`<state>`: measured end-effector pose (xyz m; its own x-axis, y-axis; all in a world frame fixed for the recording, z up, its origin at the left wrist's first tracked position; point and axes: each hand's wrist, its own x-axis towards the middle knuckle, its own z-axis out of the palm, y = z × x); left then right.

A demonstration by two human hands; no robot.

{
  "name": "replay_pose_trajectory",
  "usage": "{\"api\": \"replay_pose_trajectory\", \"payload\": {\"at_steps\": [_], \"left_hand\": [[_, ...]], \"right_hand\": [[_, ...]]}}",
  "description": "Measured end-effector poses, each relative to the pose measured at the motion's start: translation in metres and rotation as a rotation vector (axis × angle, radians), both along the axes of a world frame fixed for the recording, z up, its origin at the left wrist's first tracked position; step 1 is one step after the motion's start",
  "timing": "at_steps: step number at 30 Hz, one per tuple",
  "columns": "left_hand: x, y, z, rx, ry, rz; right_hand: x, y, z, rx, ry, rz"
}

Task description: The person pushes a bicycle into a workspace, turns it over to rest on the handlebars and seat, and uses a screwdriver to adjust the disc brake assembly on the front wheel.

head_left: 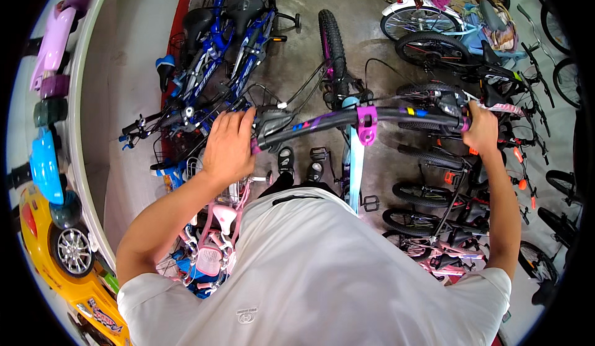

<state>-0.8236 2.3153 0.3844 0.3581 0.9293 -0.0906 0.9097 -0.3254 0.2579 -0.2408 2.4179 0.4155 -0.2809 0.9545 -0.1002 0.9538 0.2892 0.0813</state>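
Note:
A bicycle stands in front of me, its black handlebar [322, 123] with a purple stem clamp [367, 125] spanning between my hands. My left hand [229, 143] is closed over the left grip, beside the brake lever and shifter. At the other end my right hand [482, 128] is wrapped round the right grip, of which only a purple ring shows. Below the bar runs the light blue frame tube [356, 166]. The knobby front tire [333, 43] points away from me, and a pedal [370, 203] sticks out to the right of the frame.
Two blue bicycles [238, 42] stand at the far left, close to a pink bicycle [224, 217]. A row of bicycles [427, 194] lines the right side. A white shelf edge [80, 117] and a yellow toy car [68, 271] are at the left.

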Motion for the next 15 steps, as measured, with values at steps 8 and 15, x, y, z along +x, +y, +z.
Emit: {"api": "replay_pose_trajectory", "payload": {"at_steps": [8, 15], "left_hand": [[0.000, 0.032, -0.017, -0.018, -0.051, -0.012], [-0.007, 0.048, -0.019, -0.041, -0.029, -0.007]], "right_hand": [[0.003, 0.006, -0.022, -0.006, 0.041, -0.039], [-0.009, 0.050, -0.025, -0.001, 0.042, -0.010]]}}
